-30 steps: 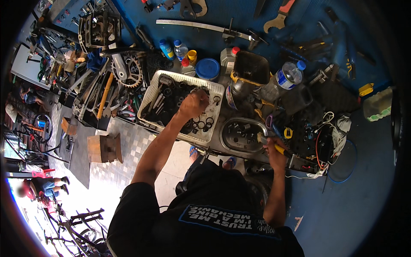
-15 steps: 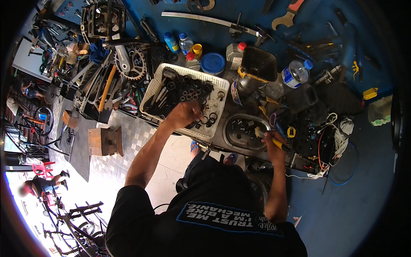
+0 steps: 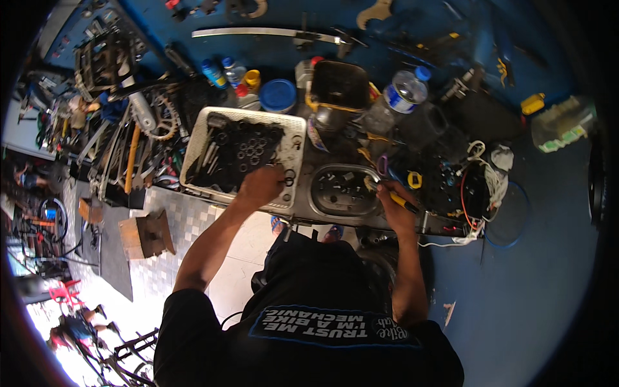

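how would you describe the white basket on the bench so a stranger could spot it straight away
Start at the cluttered bench along the blue wall. Left of the oval metal tray sits the white basket, a slotted plastic rectangle full of dark rings and small parts, with the left hand at its near edge. It is the only white, perforated container there.

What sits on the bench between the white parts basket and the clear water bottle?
In the head view, a dark open-topped container stands between the white basket and the bottle.

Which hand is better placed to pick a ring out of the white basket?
Left. The left hand is already at the basket's near edge, beside the black rings. The right hand is occupied with a yellow-handled tool at the metal tray.
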Tool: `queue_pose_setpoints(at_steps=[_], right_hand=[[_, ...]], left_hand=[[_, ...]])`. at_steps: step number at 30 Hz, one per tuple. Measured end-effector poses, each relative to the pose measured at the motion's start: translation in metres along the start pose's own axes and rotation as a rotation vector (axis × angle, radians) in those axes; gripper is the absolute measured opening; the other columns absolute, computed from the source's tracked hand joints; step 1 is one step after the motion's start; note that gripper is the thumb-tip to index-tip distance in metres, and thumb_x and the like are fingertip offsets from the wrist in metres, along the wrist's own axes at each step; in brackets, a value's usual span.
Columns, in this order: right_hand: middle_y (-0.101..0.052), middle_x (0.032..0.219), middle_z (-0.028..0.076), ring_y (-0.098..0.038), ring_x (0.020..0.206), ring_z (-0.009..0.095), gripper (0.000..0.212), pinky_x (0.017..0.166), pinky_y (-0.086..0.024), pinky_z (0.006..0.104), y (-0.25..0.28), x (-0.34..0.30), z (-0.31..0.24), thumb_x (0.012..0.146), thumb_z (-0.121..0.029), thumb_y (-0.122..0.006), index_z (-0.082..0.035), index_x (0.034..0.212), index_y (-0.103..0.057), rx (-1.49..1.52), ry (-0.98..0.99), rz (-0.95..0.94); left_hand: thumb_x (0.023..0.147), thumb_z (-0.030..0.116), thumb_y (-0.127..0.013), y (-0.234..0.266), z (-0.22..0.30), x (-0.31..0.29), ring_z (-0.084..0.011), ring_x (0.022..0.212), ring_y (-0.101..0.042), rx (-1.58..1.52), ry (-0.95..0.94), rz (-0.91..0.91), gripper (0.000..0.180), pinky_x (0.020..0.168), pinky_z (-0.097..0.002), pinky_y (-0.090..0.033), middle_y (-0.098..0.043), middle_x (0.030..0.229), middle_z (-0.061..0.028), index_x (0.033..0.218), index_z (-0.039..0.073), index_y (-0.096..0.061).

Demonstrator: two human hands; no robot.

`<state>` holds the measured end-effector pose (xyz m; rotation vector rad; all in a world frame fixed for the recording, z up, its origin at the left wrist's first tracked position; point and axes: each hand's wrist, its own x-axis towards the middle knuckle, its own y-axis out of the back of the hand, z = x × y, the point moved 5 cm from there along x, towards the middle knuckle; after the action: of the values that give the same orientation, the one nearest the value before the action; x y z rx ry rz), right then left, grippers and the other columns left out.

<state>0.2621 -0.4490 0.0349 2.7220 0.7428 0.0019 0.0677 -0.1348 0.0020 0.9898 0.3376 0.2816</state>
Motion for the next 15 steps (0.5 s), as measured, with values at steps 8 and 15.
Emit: queue_pose_setpoints(at_steps=[8, 15], right_hand=[[-0.075, 0.090, 0.006, -0.067, 0.077, 0.014, 0.026, 0.075, -0.054, 0.0297, -0.002, 0.009, 0.001, 0.095, -0.026, -0.082, -0.003, 0.107, -0.077, -0.222, 0.312, -0.007], [-0.076, 0.092, 0.010, -0.071, 0.081, 0.021, 0.034, 0.077, -0.055, 0.0355, -0.007, 0.019, 0.023, 0.098, -0.035, -0.075, -0.002, 0.108, -0.075, -0.329, 0.282, -0.033]], left_hand=[[0.095, -0.007, -0.073, 0.043, 0.109, -0.001, -0.0151, 0.087, -0.076, -0.774, -0.054, 0.106, 0.019, 0.072, -0.0295, -0.063, -0.077, 0.101, -0.0098, 0.113, -0.001, -0.067], [0.096, 0.000, -0.073, -0.064, 0.136, 0.018, -0.0169, 0.083, -0.076, -1.029, 0.073, 0.085, 0.028, 0.071, -0.0295, -0.061, -0.076, 0.100, -0.0128, 0.123, -0.002, -0.067]])
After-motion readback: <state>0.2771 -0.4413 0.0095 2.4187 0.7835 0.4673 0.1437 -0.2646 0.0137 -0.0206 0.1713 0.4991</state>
